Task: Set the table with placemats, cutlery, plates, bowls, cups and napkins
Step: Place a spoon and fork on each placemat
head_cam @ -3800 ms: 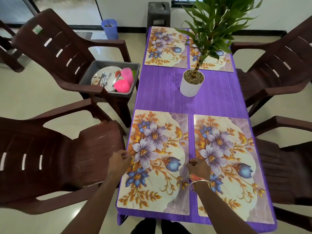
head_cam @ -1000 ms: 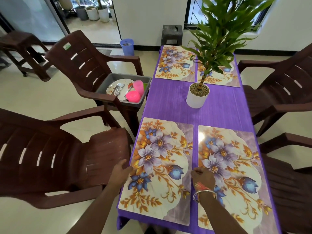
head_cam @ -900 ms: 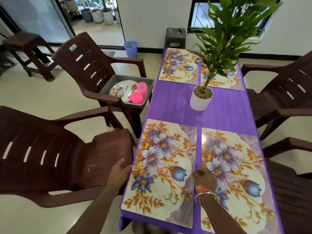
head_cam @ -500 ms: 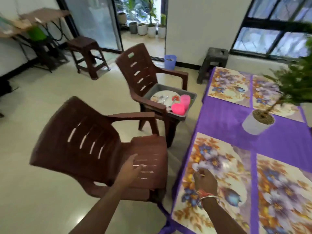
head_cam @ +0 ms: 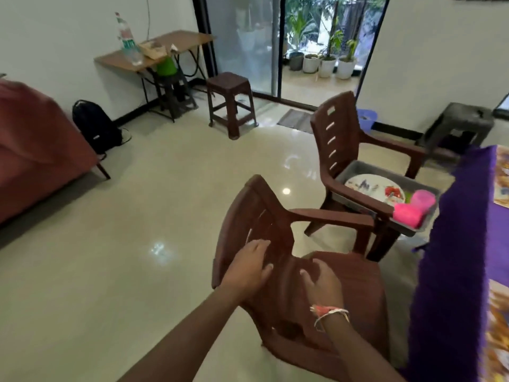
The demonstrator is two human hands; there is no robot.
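Swung left, away from the counter [head_cam: 454, 271], now squeezed into the right edge of the frame. Took the left hand [head_cam: 248, 264] off the near placemat's [head_cam: 498, 340] outer edge and the right hand [head_cam: 321, 282] off its inner edge; brought both over the near chair [head_cam: 358, 299] at lower centre, fingers spread. Shifted the grey tub [head_cam: 396, 173] from upper left to right-middle. Brought in a sofa [head_cam: 35, 150] at left, a side desk [head_cam: 154, 51] at upper left and a stool [head_cam: 230, 84] at upper centre.
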